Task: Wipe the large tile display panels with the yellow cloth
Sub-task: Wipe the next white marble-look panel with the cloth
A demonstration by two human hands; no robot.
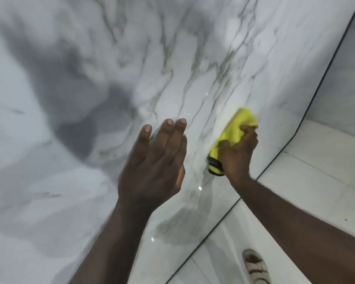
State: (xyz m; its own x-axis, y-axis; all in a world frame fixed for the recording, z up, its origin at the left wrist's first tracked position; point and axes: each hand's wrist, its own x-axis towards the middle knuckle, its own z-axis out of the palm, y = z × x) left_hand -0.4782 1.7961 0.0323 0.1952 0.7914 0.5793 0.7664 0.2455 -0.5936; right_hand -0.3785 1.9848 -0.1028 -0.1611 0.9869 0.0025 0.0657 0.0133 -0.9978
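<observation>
Yellow cloth is being gripped, bunched, by the right hand, fingers curled round it, and pressed on the marble-look panel, spilling out toward 11 o'clock. At 9 o'clock the left hand is being held flat, nothing in it. Wiping is judged under way — no cleaned share is being shown.

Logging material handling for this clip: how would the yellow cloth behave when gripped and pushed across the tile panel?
Probably soft and floppy: the yellow cloth bunches into folds where the right hand grips it. Likely light, since it wads up within one hand. It should slide easily, as the tile panel looks glossy with bright glints.
</observation>
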